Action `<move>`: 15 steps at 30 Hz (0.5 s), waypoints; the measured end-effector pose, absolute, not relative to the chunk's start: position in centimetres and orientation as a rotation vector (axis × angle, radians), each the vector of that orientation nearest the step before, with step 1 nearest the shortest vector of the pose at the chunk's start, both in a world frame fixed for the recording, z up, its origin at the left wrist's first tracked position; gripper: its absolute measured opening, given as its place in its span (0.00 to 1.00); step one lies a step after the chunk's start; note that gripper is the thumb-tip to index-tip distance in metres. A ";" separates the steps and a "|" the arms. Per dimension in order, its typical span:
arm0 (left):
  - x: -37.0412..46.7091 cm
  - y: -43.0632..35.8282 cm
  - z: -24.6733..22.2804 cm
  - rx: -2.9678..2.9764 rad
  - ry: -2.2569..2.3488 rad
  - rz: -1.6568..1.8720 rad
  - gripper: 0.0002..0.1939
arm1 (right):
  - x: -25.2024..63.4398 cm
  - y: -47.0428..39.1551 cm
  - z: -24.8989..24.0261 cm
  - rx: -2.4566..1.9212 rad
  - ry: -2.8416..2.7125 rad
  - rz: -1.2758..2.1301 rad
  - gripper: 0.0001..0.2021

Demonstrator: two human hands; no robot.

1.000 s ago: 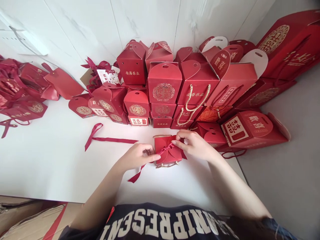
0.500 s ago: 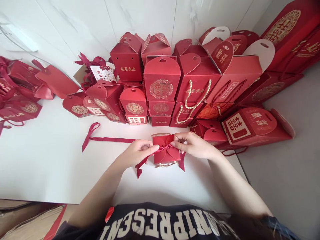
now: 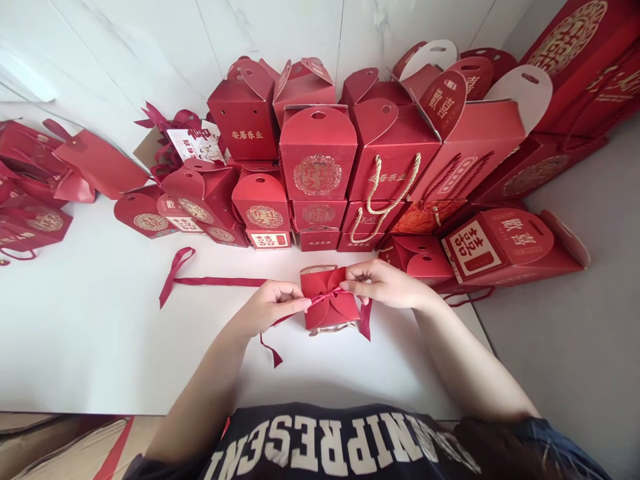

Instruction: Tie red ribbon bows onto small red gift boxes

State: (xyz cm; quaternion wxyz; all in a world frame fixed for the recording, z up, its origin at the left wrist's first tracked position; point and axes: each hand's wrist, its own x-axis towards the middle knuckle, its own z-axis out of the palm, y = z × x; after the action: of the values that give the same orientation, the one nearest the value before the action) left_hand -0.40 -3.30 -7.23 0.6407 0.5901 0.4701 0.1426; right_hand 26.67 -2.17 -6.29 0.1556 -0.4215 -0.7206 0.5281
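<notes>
A small red gift box (image 3: 325,315) with overlapping rounded flaps and gold rope handles sits on the white table before me. A dark red ribbon (image 3: 330,293) crosses its top, gathered at the middle. My left hand (image 3: 273,305), at the box's left side, pinches the ribbon between thumb and fingers. At the upper right of the box, my right hand (image 3: 377,283) pinches the ribbon's other side. Ribbon tails hang below my left hand and at the box's right edge. Whether the gathering is a full knot I cannot tell.
Several red gift boxes (image 3: 320,157) are stacked along the back wall. Another ribbon length (image 3: 215,281) lies on the white table (image 3: 100,333) to the left. Red bags and boxes (image 3: 35,220) lie at far left. A larger box (image 3: 515,247) rests by the grey side wall (image 3: 575,333).
My left hand has drawn slightly left and down, pulling the ribbon tauter across the box top. The tail below that hand hangs narrower and lower. My right hand stays nearly in place.
</notes>
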 end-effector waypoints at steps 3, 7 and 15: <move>-0.7 -3.2 -7.1 1.357 1.129 0.296 0.19 | 26.9 -2.1 -6.2 -1.204 -2.079 1.495 0.19; -1.1 -3.0 -6.9 1.358 1.198 0.250 0.19 | 27.4 -1.9 -6.7 -1.190 -2.069 1.522 0.18; -1.8 -2.6 -6.9 1.315 1.170 0.255 0.15 | 26.9 -1.9 -6.4 -1.138 -1.997 1.677 0.20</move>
State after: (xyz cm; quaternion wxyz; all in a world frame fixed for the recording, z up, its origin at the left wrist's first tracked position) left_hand -1.81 -2.61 -6.89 0.6301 0.5742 0.5108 0.1114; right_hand 26.86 -1.87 -6.40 0.1474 -0.3957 -0.6941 0.5830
